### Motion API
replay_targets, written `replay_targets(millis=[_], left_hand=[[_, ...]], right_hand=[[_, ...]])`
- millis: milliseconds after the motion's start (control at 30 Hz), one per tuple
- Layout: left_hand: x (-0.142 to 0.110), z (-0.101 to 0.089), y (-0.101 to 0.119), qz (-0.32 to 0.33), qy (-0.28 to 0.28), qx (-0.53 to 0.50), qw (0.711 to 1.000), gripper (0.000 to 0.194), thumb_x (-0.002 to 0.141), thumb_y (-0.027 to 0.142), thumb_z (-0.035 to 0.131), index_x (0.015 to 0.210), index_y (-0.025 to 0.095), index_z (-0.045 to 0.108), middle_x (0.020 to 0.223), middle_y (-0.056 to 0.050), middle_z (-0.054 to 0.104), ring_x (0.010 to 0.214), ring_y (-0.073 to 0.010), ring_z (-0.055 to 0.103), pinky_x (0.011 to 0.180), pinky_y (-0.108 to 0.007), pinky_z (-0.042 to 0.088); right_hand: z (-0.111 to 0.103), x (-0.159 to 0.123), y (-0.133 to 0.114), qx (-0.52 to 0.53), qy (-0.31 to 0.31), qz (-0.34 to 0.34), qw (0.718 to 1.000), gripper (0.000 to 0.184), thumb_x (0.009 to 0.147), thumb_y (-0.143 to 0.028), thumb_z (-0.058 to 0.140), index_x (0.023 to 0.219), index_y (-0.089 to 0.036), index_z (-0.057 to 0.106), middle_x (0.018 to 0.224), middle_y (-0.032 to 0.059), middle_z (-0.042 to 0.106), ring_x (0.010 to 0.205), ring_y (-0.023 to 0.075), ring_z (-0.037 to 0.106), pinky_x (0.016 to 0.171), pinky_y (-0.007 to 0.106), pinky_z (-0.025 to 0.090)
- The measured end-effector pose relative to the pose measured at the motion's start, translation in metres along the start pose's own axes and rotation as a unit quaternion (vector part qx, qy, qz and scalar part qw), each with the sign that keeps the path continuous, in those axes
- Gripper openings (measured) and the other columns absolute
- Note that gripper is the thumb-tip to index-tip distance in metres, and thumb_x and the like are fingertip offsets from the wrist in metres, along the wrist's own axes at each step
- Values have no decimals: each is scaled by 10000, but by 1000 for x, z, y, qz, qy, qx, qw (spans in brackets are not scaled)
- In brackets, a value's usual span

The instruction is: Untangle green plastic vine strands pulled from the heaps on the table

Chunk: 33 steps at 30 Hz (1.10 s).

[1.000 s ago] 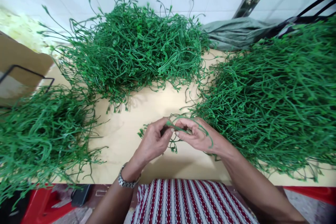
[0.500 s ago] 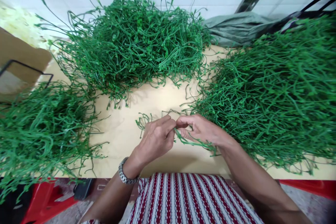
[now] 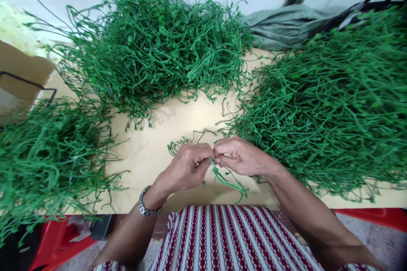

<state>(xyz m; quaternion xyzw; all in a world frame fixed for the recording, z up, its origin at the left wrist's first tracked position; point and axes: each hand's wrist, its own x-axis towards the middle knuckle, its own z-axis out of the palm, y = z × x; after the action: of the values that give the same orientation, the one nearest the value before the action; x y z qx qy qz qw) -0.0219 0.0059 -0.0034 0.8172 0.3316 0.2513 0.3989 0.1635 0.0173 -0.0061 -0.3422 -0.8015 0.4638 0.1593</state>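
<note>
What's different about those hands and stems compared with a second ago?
The green stems that lay across the right hand now dangle below it, pinched in the left hand. Both hands stay close together; the three big piles look unchanged.

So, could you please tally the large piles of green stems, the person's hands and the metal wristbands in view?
Large piles of green stems: 3 (left pile, far pile, right pile)
Hands: 2 (left hand, right hand)
Metal wristband: 1
Total: 6
</note>
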Motion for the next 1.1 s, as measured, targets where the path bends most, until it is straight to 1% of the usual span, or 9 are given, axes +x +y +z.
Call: replay_targets(millis=[167,300,433,533,733,833,933,1033,1100], left_hand=[[-4,1,5,-13,5,-204,979,174,769,109,479,625,137,573,572,-13,557,528,-100,475,515,-230,362],[-10,3,6,-13,73,-279,958,153,784,203,563,660,123,606,565,-6,539,502,-88,456,481,-215,343],[-13,6,0,21,162,-155,974,113,792,143,547,689,131,593,557,16,493,498,-76,416,480,-205,323],[-13,11,-4,77,180,-2,981,115,787,78,490,752,134,584,577,2,499,534,-99,450,510,-220,355],[-11,21,-10,120,211,233,942,262,710,-1,416,861,124,590,609,-24,507,538,-128,462,492,-237,371],[-9,24,-9,111,224,220,943,297,691,-26,417,877,138,581,666,-38,540,576,-129,492,518,-236,397],[-10,23,-6,101,223,223,944,293,655,-55,402,808,130,570,659,-42,537,584,-137,494,526,-246,398],[-11,16,-3,75,181,217,956,266,636,-53,370,700,130,553,579,-20,481,529,-131,443,488,-248,353],[-10,9,-2,41,153,142,977,239,668,-32,371,652,134,543,552,-7,469,508,-116,429,473,-237,328]], right_hand=[[3,-2,0,151,-43,-20,987,218,798,-248,496,618,-144,562,565,-23,489,538,90,435,519,213,310],[11,-6,0,248,-32,-57,967,305,846,-359,489,674,-127,586,623,11,550,567,98,474,539,218,343],[20,-5,-2,302,77,14,950,318,874,-430,464,764,-144,547,686,12,554,622,100,515,592,221,395],[29,-3,-4,363,83,75,925,357,858,-501,453,781,-158,514,693,8,551,618,109,549,607,241,439],[45,2,-5,403,121,90,903,420,766,-575,538,774,-156,507,606,-35,462,503,72,424,476,196,362],[43,2,-5,356,138,99,919,395,793,-555,502,752,-163,480,580,-46,421,471,70,374,438,195,311],[34,0,-8,159,153,84,972,269,867,-366,456,684,-169,454,566,-49,377,503,77,349,467,201,265],[26,-7,-11,-24,154,20,988,255,868,-203,431,615,-165,426,585,-37,378,563,89,360,533,222,269],[20,-14,-12,-26,137,-34,990,249,873,-183,419,626,-164,448,606,-29,418,578,90,390,554,223,291]])
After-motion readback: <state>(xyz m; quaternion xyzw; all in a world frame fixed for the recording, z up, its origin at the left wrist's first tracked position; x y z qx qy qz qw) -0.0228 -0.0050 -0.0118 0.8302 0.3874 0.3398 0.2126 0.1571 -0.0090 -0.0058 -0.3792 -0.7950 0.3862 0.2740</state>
